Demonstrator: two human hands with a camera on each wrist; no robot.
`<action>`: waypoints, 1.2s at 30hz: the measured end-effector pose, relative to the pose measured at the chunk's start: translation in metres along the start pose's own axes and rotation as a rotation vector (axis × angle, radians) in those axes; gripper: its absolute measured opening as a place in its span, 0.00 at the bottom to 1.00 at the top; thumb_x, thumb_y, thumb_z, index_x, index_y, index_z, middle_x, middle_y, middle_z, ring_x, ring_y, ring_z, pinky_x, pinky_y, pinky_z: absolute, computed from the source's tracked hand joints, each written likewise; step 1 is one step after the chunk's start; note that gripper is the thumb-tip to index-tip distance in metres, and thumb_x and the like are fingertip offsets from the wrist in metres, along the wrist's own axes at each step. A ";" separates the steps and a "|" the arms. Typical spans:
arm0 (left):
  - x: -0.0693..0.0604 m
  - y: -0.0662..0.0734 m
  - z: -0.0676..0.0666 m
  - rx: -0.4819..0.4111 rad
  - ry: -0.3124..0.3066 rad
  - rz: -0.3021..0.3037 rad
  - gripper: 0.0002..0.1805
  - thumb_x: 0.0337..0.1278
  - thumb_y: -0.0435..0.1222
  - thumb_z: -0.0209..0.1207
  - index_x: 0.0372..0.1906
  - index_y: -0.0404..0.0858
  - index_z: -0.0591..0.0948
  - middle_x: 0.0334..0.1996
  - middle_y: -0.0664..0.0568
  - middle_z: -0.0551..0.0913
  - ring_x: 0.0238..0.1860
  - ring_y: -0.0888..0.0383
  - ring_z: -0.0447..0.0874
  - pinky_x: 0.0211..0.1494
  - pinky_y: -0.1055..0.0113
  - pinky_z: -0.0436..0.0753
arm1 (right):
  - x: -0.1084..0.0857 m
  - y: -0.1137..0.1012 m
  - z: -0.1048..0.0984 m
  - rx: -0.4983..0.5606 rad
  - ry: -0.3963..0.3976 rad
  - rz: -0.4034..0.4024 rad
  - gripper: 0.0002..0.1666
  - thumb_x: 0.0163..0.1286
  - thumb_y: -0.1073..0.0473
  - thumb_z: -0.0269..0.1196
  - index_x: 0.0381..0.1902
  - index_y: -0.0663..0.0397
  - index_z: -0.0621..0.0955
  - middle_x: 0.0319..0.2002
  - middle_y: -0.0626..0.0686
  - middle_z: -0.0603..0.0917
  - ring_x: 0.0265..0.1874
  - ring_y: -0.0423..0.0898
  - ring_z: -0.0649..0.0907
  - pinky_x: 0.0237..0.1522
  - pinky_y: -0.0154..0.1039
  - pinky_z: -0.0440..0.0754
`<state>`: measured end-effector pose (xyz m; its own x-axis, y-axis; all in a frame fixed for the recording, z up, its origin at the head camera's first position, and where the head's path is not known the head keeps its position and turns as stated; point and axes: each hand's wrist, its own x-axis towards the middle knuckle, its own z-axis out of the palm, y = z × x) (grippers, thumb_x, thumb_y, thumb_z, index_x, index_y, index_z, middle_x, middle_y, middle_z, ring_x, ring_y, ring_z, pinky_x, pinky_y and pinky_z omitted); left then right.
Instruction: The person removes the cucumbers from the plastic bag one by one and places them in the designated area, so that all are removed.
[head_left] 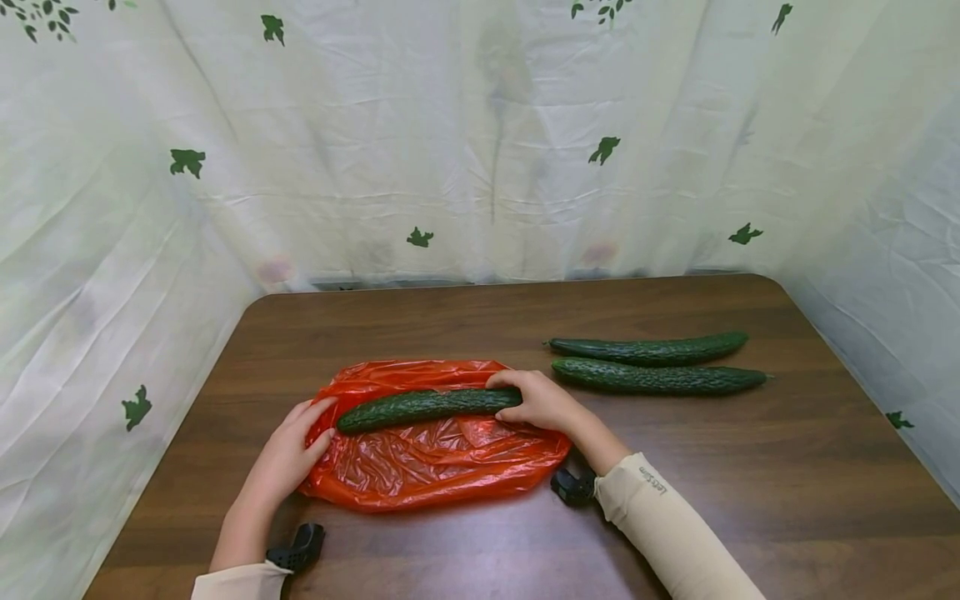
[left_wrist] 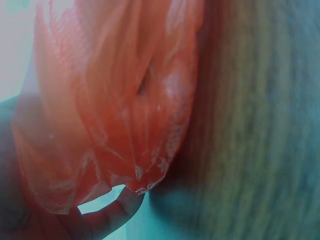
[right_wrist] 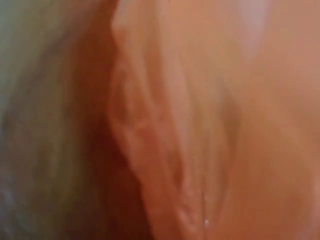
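A dark green cucumber (head_left: pixel 427 407) lies lengthwise on an opened-out red plastic bag (head_left: pixel 450 492). My right hand (head_left: pixel 543 404) grips its right end, thumb on the near side and fingers on the far side. At the bag's left edge, my left hand (head_left: pixel 288 450) holds the film between thumb and fingers, just short of the cucumber's left end. Up close in the left wrist view, the crumpled bag (left_wrist: pixel 120 110) hides part of that hand. Blurred bag film (right_wrist: pixel 200 125) fills much of the right wrist view, where neither the right hand's fingers nor the cucumber can be made out.
Two more cucumbers, a farther one (head_left: pixel 648 350) and a nearer one (head_left: pixel 660 377), lie side by side right of the bag on the brown wooden table (head_left: pixel 750 467). A pale leaf-patterned curtain (head_left: pixel 480 150) surrounds the table's back and sides.
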<state>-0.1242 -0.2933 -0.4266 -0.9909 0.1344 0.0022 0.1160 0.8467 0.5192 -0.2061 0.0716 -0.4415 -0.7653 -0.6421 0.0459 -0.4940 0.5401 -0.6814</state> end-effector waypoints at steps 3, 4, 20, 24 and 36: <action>0.000 0.000 0.000 -0.002 0.004 0.004 0.28 0.57 0.34 0.56 0.62 0.34 0.64 0.57 0.35 0.63 0.56 0.36 0.63 0.51 0.39 0.67 | -0.001 -0.001 0.000 0.023 0.019 -0.014 0.24 0.55 0.59 0.66 0.51 0.50 0.76 0.48 0.47 0.78 0.47 0.43 0.76 0.51 0.41 0.72; 0.000 0.000 0.000 -0.001 0.005 0.005 0.28 0.57 0.34 0.56 0.62 0.34 0.64 0.57 0.35 0.63 0.56 0.36 0.63 0.51 0.39 0.67 | -0.002 -0.001 0.000 0.034 0.025 -0.019 0.23 0.55 0.59 0.66 0.50 0.50 0.77 0.48 0.47 0.78 0.47 0.43 0.76 0.50 0.42 0.73; 0.000 0.001 -0.002 -0.013 0.006 0.002 0.27 0.57 0.32 0.55 0.63 0.35 0.64 0.58 0.35 0.63 0.56 0.35 0.62 0.51 0.39 0.67 | -0.011 -0.012 -0.007 0.063 0.099 -0.079 0.22 0.53 0.61 0.67 0.48 0.49 0.78 0.46 0.46 0.79 0.45 0.42 0.77 0.47 0.42 0.74; -0.001 0.001 -0.002 -0.029 -0.001 -0.004 0.28 0.56 0.30 0.54 0.63 0.35 0.63 0.58 0.35 0.62 0.56 0.35 0.62 0.51 0.39 0.67 | -0.014 -0.016 -0.009 0.067 0.122 -0.103 0.22 0.53 0.60 0.67 0.48 0.49 0.78 0.46 0.45 0.79 0.46 0.42 0.76 0.48 0.42 0.74; 0.000 -0.001 0.000 -0.033 0.011 0.021 0.30 0.52 0.27 0.58 0.62 0.35 0.64 0.58 0.36 0.63 0.57 0.35 0.62 0.52 0.38 0.65 | -0.025 -0.023 -0.014 0.120 0.188 -0.170 0.23 0.52 0.61 0.68 0.48 0.48 0.79 0.47 0.45 0.79 0.47 0.41 0.76 0.48 0.42 0.74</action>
<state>-0.1241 -0.2946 -0.4271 -0.9890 0.1461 0.0230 0.1348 0.8261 0.5471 -0.1820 0.0828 -0.4170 -0.7440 -0.6000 0.2940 -0.5781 0.3573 -0.7336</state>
